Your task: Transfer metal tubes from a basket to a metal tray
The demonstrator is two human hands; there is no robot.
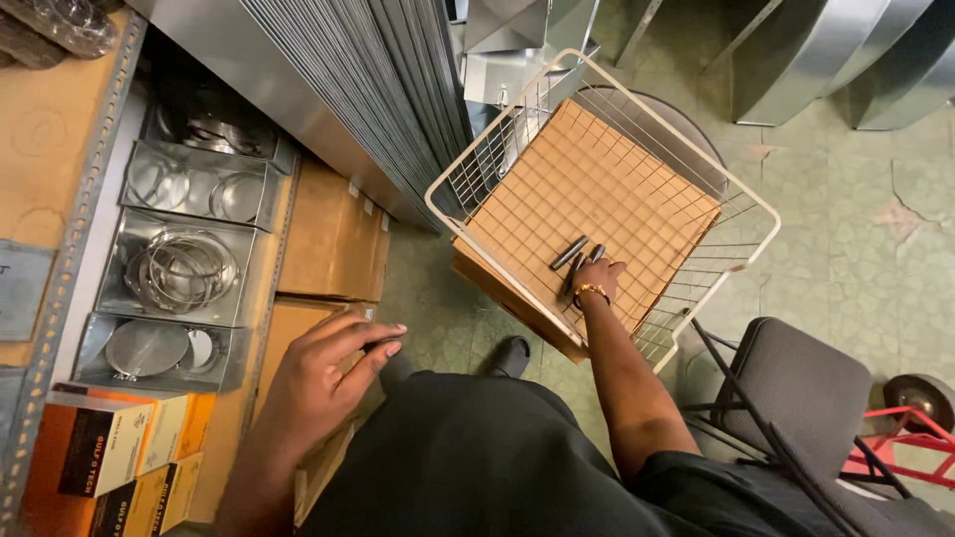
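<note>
My right hand [597,277] reaches down into a white wire basket [435,204] lined with brown cardboard [587,179] and rests on several short dark metal tubes [569,253] lying on the cardboard. A gold bracelet sits on that wrist. My left hand [318,383] hovers near my waist, above the brown boxes [333,239], with thumb and fingers pinched on a small dark object [381,345] that I cannot identify. My dark clothing fills the bottom middle.
Metal bins of rings and round discs [184,268] line a shelf at left, with orange-and-black cartons [109,447] below. Stacked sheet metal [368,80] leans behind the basket. A grey chair [796,398] stands at right, a red cart [905,438] beyond it, ductwork [836,50] top right.
</note>
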